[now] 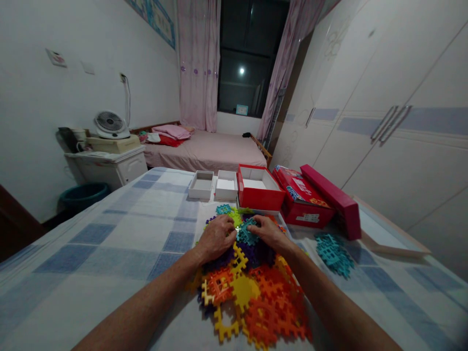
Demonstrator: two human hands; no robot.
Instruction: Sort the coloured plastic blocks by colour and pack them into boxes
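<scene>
A heap of plastic gear-edged building pieces lies on the bed in front of me. My left hand [218, 237] is over its far part with fingers curled down beside a teal gear-edged piece [247, 234]; what its fingertips grip is hidden. From the right, my right hand [271, 232] pinches the edge of that teal piece. Purple pieces [254, 254] lie just below the hands, and lime-green ones [236, 214] beyond them. Nearer to me are yellow pieces [244, 291] and many orange pieces [272, 314]. A separate pile of teal pieces [333, 254] rests to the right.
Two small white boxes [201, 185] and an open red box [260, 195] stand behind the heap. Right of them are a printed red carton [303, 200], a long dark-red lid [331, 200] and a shallow white tray [393, 231]. A checked sheet [120, 234] covers the bed.
</scene>
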